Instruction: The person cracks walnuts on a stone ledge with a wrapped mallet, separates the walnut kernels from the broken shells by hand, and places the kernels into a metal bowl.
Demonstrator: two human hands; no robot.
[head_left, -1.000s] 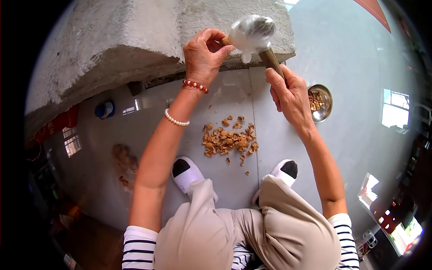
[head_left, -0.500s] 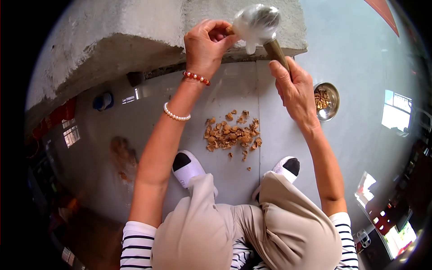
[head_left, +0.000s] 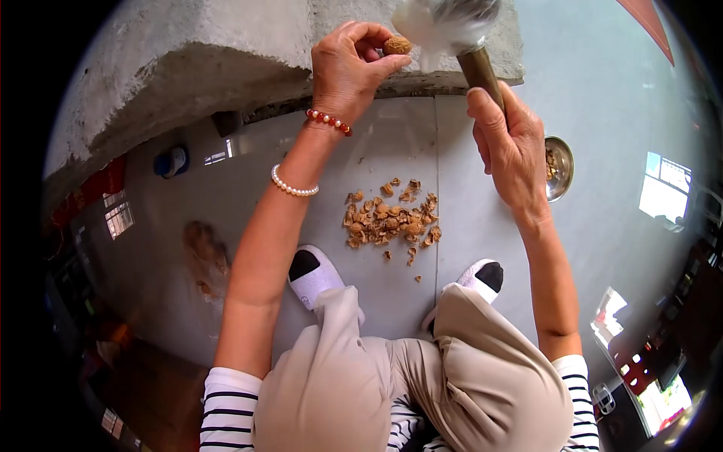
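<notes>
Between the thumb and fingers of my left hand (head_left: 350, 71) is a whole brown walnut (head_left: 398, 46), over the rough concrete block (head_left: 248, 45). My right hand (head_left: 512, 147) grips the wooden handle of a hammer (head_left: 480, 71). Clear plastic wraps the hammer's head, which is blurred and partly cut off by the top edge of the view. The head is just right of the walnut, with a small gap between them.
Broken walnut shells (head_left: 388, 222) lie on the grey floor (head_left: 392, 143) before my slippered feet. A metal bowl (head_left: 561, 169) with nut pieces stands beyond my right wrist. At the left are a blue object (head_left: 172, 162) and a plastic bag (head_left: 207, 256).
The hammer has moved right and up, away from my left hand, and the walnut now shows more fully. The camera view has shifted slightly. My left hand still holds the walnut.
</notes>
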